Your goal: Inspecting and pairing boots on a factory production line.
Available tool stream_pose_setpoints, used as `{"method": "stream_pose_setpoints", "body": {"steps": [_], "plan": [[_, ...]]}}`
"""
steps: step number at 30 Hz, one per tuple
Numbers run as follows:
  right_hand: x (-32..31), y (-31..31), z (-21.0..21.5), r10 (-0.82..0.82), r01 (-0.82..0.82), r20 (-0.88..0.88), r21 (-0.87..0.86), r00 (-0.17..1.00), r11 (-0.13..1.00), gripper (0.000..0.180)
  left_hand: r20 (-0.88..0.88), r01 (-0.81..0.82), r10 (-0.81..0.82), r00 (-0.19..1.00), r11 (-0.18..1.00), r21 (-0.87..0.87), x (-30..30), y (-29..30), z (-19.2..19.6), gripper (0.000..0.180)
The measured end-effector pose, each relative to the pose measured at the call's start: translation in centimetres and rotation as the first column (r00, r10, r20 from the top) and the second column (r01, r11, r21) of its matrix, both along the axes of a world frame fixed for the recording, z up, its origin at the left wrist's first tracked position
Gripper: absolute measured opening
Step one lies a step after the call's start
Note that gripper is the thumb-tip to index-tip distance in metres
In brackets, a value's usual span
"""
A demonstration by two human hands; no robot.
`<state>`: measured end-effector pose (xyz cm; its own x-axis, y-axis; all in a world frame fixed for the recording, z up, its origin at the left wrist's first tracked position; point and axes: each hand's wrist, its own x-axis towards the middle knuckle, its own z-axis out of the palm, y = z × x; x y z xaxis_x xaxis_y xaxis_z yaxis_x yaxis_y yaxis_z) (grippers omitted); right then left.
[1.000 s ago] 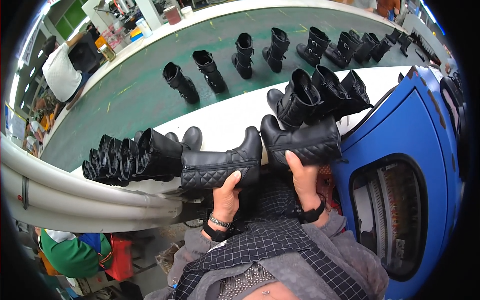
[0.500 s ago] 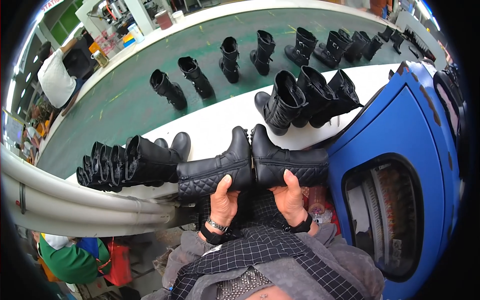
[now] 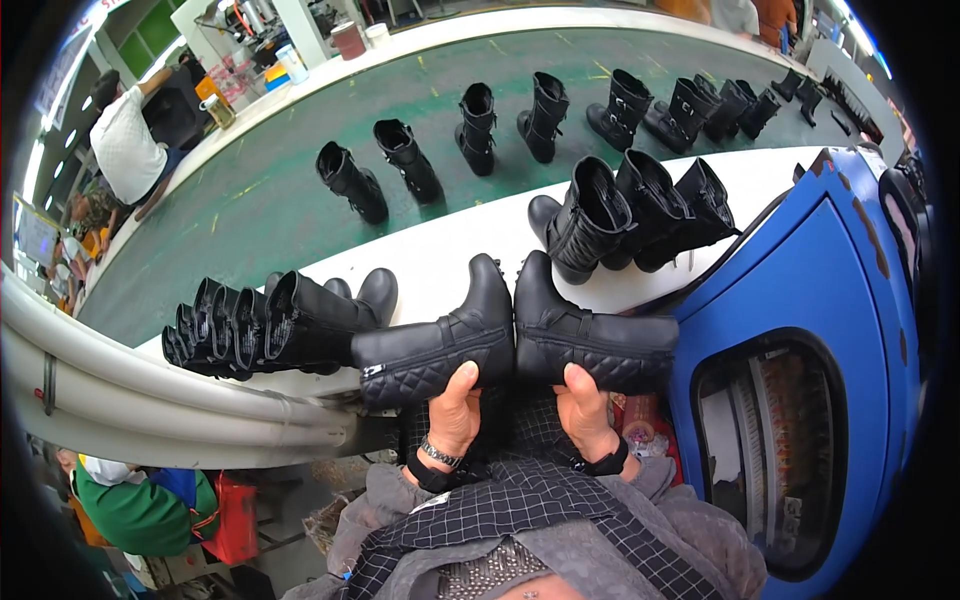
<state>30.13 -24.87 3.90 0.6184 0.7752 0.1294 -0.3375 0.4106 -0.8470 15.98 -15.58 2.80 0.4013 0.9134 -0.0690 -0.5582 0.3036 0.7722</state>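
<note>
My left hand [image 3: 455, 415] grips a black ankle-strapped boot [image 3: 430, 345] from below, thumb on its quilted shaft beside the zip. A matching black boot [image 3: 605, 340] is held the same way in my right hand [image 3: 587, 412]. Both boots lie sideways, sole to sole, with toes pointing away from me and shafts spreading outward. Their soles meet or nearly meet in the middle. The fingers under each boot are hidden. A row of upright black boots [image 3: 315, 320] stands to the left, and several more boots [image 3: 590, 215] stand ahead on the right.
A white bench [image 3: 420, 240] runs in front of me. Beyond it, boots stand spaced along a green conveyor belt [image 3: 260, 210]. A blue machine [image 3: 790, 260] with a dark window is close on my right, white pipes [image 3: 200, 390] on my left. Other people sit at the left.
The two boots have turned slightly in my hands, their shaft ends dipping outward. My grip stays the same. The surroundings have shifted a little to the right in view.
</note>
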Motion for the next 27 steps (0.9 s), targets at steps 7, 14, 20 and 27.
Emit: {"method": "stream_pose_setpoints", "body": {"steps": [7, 14, 20, 27], "plan": [[0.6, 3.5, -0.8, -0.273, 0.069, 0.72, 0.3, 0.639, 0.951, 0.067, -0.37, 0.13, 0.339, 0.865, 0.56, 0.818, -0.1, 2.0, 2.7, 0.067], [2.0, 3.7, -2.5, -0.048, -0.064, 0.843, 0.098, 0.537, 0.993, 0.048, -0.039, 0.112, -0.106, 0.994, 0.969, 0.22, -1.0, 3.4, 3.1, 0.034], [2.1, 4.5, -1.6, 0.165, -0.216, 0.291, 0.153, 0.942, 0.964, 0.039, 0.115, 0.214, -0.271, 0.956, 0.909, 0.358, -2.5, 6.3, 0.9, 0.017], [1.0, 6.5, 0.5, 0.185, -0.211, 0.183, 0.134, 0.966, 0.968, 0.084, 0.016, 0.128, -0.131, 0.991, 0.986, 0.102, -0.7, 6.4, -0.2, 0.031]]}}
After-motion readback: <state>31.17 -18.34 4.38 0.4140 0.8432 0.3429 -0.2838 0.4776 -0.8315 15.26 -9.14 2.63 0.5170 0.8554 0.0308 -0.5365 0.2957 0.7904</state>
